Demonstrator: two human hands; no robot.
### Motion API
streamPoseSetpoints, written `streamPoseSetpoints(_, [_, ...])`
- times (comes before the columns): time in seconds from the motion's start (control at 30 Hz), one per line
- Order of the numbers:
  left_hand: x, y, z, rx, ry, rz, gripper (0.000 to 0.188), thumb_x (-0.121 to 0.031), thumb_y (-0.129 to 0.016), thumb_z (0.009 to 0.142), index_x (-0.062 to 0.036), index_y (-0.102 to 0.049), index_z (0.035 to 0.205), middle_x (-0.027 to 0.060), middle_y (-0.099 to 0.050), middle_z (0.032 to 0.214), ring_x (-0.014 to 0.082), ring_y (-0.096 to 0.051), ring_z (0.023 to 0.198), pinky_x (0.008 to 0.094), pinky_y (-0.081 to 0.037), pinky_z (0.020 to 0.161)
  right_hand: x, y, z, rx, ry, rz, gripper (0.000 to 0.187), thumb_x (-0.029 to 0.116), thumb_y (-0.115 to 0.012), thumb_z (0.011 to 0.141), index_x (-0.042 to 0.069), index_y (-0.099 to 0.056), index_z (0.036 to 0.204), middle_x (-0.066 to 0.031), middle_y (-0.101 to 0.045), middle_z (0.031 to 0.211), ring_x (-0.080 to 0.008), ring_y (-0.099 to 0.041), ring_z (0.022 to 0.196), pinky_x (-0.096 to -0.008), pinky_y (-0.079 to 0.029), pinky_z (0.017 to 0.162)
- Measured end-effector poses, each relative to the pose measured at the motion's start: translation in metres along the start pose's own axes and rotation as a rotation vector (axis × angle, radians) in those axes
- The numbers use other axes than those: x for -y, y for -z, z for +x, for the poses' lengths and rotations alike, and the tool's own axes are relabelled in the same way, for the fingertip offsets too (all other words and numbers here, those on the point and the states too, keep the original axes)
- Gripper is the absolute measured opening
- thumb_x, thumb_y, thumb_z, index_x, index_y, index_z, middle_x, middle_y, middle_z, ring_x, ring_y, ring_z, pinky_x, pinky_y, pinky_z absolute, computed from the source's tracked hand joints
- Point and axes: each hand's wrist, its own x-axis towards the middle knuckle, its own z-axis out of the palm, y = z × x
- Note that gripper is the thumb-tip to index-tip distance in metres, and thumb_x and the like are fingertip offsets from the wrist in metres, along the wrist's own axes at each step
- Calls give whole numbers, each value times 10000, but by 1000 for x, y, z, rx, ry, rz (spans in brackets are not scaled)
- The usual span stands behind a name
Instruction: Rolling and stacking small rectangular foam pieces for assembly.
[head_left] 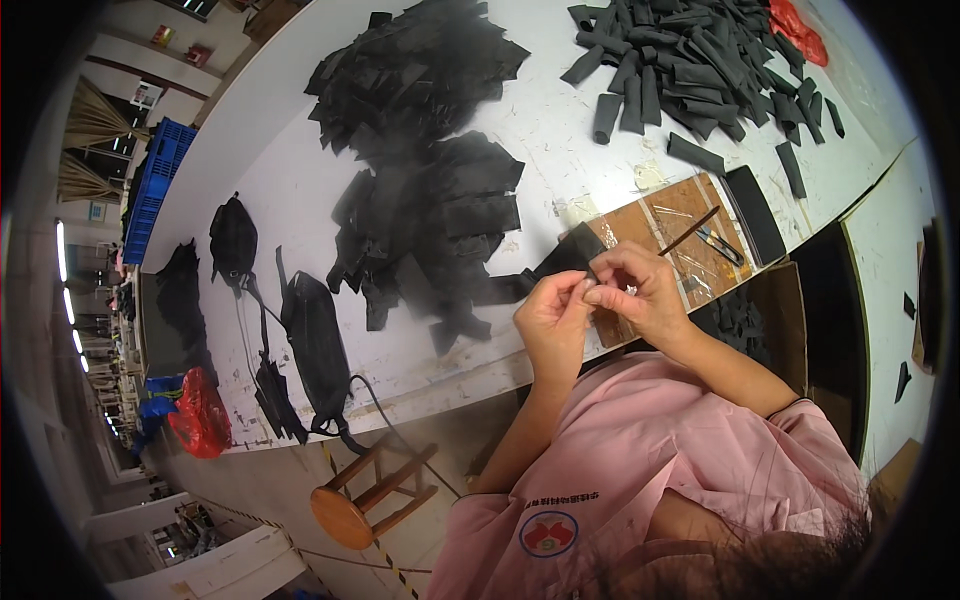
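My left hand (556, 318) and my right hand (640, 296) meet at the near edge of the white table. Both are closed, thumbs and fingertips pinched together. Whatever sits between the fingertips is too small and covered to make out. Just beyond the fingers lies a black fabric piece (577, 250), partly on a brown board (628, 228) with clear tape across it. A thin dark stick (692, 229) and a pair of small thread snips (722, 246) rest on the board, to the right of my right hand.
Flat black pieces form a large heap (430, 190). Rolled dark tubes (690, 70) are piled at the far right. Black bags (318, 335) and a red plastic bag (202, 415) lie left. A wooden stool (345, 517) stands below the table; an open carton (783, 318) is at right.
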Motion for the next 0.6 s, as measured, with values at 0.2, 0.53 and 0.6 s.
streamPoseSetpoints(0.2, [-8, -1, 0, 46, 164, -109, 74, -12, -554, 786, 14, -567, 854, 19, -562, 668, 51, -494, 530, 189, -406, 453, -8, -2, 2, 36, -30, 96, 166, 84, -659, 684, -26, -581, 783, -70, -513, 660, -143, -501, 557, -246, -389, 500])
streamPoseSetpoints(0.53, [-6, 6, 8, 44, 343, -475, 146, 37, -553, 740, 9, -493, 871, 50, -558, 722, 24, -399, 465, 156, -280, 387, -19, -9, 5, -65, 35, -218, 71, 9, -596, 662, -21, -579, 724, -89, -525, 616, -181, -518, 525, -267, -405, 474])
streamPoseSetpoints(0.6, [-9, 14, 13, 210, 438, -752, 192, 58, -533, 717, 12, -473, 894, 62, -551, 748, 17, -332, 424, 157, -229, 361, -22, -4, 6, 47, -234, 234, 38, 14, -595, 692, -8, -585, 722, -2, -510, 610, -76, -462, 515, -198, -359, 450])
